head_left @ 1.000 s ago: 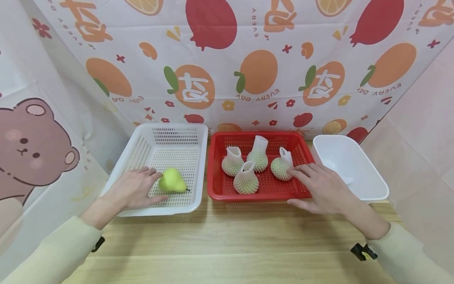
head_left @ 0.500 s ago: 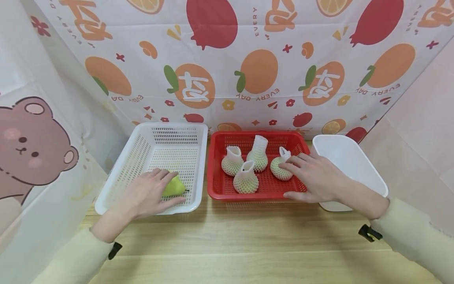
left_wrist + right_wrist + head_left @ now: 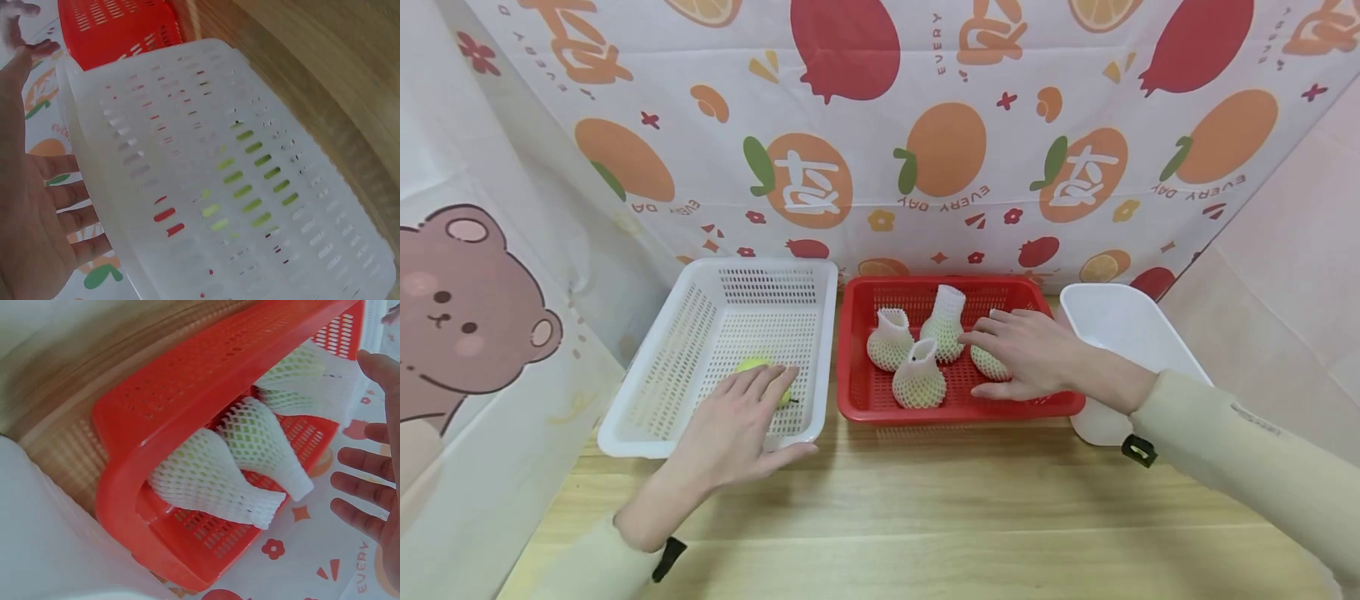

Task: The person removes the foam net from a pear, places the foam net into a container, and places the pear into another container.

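Observation:
My left hand (image 3: 730,425) is over the front of the white basket (image 3: 826,350), fingers stretched out above a bare yellow-green pear (image 3: 751,364) that it mostly covers. In the left wrist view the hand (image 3: 47,225) shows spread fingers beyond the basket's wall, and the pear's green shows through the slots. My right hand (image 3: 1030,354) reaches over the red basket (image 3: 962,414), fingers loosely extended above a pear in a white foam net (image 3: 987,360). Several such netted pears, one of them a front pear (image 3: 919,385), stand in that basket. In the right wrist view the hand's fingers (image 3: 365,464) hold nothing.
A white plastic bin (image 3: 1131,325) stands right of the red basket, partly behind my right forearm. The wooden table (image 3: 925,517) runs along the front. A fruit-print cloth (image 3: 880,125) hangs behind the baskets, and a bear-print cloth (image 3: 467,308) is at the left.
My left hand has moved right and toward the front, now covering most of the bare pear. The right hand has moved left, farther over the netted pear at the right.

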### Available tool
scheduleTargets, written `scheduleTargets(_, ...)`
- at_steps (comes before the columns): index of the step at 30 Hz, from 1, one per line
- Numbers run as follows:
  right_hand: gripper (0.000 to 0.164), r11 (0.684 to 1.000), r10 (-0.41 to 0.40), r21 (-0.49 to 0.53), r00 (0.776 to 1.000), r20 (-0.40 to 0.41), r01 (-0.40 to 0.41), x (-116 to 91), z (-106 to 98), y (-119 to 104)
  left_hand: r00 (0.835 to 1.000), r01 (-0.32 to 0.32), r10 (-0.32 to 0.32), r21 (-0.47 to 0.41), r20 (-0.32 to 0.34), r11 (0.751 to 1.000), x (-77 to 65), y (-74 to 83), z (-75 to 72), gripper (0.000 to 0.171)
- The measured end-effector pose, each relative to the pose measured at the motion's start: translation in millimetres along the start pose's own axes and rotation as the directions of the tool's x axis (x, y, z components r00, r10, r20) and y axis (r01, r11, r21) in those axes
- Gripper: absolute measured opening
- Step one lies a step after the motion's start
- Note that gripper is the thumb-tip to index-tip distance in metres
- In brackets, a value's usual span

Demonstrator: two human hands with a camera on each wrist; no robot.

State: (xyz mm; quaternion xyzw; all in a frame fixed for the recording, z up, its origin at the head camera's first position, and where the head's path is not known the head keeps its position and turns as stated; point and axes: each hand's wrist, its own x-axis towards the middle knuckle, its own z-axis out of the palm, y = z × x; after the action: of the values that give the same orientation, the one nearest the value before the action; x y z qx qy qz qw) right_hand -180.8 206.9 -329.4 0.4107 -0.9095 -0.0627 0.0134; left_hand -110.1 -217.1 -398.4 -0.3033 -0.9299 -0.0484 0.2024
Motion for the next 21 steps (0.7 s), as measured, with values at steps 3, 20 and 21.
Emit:
scheduleTargets(3, 0.078, 0.999, -0.029, -0.026, 0.999, 0.033, 0.030, 9.1, 3.9, 4.5, 1.000, -0.005, 0.005, 0.008, -0.018, 1.000, -2.9, 3.4, 2.2, 0.103)
scheduleTargets(20, 0.076, 0.992, -0.106, -0.053, 0.978, 0.181, 0.117, 50.2, 36.9, 17.0, 0.999, -0.026, 0.028, 0.051, -0.046, 0.998, -11.9, 14.1, 15.1, 0.108)
scheduleTargets(21, 0.076, 0.992, -0.107, -0.051, 0.976, 0.188, 0.118, 51.9, 39.2, 16.8, 0.998, -0.027, 0.029, 0.049, -0.047, 0.998, -12.6, 14.5, 15.6, 0.108)
